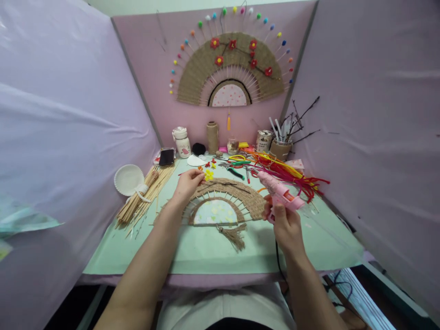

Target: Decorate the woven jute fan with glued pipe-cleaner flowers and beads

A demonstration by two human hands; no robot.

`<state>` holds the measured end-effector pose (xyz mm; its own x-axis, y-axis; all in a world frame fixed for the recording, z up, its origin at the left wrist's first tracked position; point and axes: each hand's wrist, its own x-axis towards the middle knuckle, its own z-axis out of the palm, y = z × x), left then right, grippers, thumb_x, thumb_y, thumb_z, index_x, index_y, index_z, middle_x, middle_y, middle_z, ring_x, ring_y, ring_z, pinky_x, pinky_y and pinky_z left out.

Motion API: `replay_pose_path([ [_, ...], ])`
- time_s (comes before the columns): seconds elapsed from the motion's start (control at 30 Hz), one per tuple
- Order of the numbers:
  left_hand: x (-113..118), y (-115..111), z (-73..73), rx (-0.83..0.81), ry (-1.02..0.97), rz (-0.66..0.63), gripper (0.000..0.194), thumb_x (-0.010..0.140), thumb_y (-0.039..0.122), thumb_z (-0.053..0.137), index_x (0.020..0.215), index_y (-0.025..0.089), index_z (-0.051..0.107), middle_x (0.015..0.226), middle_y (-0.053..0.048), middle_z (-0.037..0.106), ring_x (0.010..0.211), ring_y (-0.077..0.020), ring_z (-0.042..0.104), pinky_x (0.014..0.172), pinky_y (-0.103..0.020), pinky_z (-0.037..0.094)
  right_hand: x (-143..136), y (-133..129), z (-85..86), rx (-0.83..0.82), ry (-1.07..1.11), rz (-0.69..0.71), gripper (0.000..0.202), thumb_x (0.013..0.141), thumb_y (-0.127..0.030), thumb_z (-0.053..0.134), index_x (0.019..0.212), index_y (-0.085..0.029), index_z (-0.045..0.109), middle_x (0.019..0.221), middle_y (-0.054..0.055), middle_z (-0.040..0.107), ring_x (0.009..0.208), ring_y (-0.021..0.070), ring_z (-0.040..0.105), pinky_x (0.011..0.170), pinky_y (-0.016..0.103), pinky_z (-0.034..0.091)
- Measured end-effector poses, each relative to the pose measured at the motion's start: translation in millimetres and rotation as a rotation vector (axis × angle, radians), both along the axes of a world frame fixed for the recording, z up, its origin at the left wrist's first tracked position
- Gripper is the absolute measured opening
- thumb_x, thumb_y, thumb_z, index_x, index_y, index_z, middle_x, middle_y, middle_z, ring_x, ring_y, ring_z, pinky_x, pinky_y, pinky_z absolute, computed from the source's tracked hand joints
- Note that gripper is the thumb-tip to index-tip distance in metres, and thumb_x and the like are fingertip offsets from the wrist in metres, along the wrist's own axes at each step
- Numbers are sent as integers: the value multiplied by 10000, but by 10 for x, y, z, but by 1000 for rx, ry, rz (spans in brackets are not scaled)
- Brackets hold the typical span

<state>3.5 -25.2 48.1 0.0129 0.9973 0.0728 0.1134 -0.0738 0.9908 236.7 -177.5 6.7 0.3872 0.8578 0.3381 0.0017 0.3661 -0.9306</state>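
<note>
My right hand (287, 224) is wrapped round the handle of a pink hot glue gun (280, 190), whose nozzle points up and left. A black cord runs down from it. My left hand (189, 183) pinches a small yellow flower (209, 175) at its fingertips, over the upper left of a twine-wrapped fan (252, 199). That fan lies flat, with a pale floral half-circle (216, 211) at its centre, dark twigs across its top and a twine tassel (233, 237) below. My left hand and forearm hide part of its left side.
Bamboo sticks (144, 195) and a white paper plate (129, 180) lie at the left. Pliers (235, 173), scissors (237, 158) and coloured pipe cleaners (288, 172) are behind and right. A bottle (182, 142) and twine spool (212, 137) stand at the back, below a finished fan (195, 75).
</note>
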Motion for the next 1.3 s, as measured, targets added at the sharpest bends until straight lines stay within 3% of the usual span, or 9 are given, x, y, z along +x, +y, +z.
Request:
replay_pose_path([
  [0.2,375,215,-125,-60,361,-71,89,745,179,613,672,154,658,575,2,633,578,-134,585,642,-264,470,185,80,-60,-22,174,-48,467,881,-645,520,920,-191,626,608,-31,541,517,138,538,513,281,429],
  [0.33,454,311,-190,-24,613,-13,101,761,205,632,714,162,711,701,-28,706,718,-182,641,688,-277,467,253,139,-144,-37,236,-54,507,843,-677,553,921,-184,642,596,-29,549,501,131,544,495,271,421],
  [0.57,660,353,-353,-37,858,-3,164,803,305,634,842,210,762,904,-71,754,921,-232,655,804,-314,461,272,179,-205,-111,257,-43,542,806,-709,568,906,-180,633,593,-36,544,478,119,530,472,259,401],
  [0.97,874,305,-482,31,1065,27,258,808,389,599,862,220,786,1108,-170,676,1091,-363,538,879,-476,418,295,181,-233,-143,238,-26,524,833,-690,545,934,-183,627,587,-42,535,485,124,519,497,268,405],
  [1.3,898,304,-531,37,1100,19,305,858,361,520,949,225,778,1141,-176,631,1106,-374,492,859,-482,412,300,178,-229,-141,262,-25,545,817,-696,568,939,-171,648,578,-43,532,481,111,508,494,255,411],
])
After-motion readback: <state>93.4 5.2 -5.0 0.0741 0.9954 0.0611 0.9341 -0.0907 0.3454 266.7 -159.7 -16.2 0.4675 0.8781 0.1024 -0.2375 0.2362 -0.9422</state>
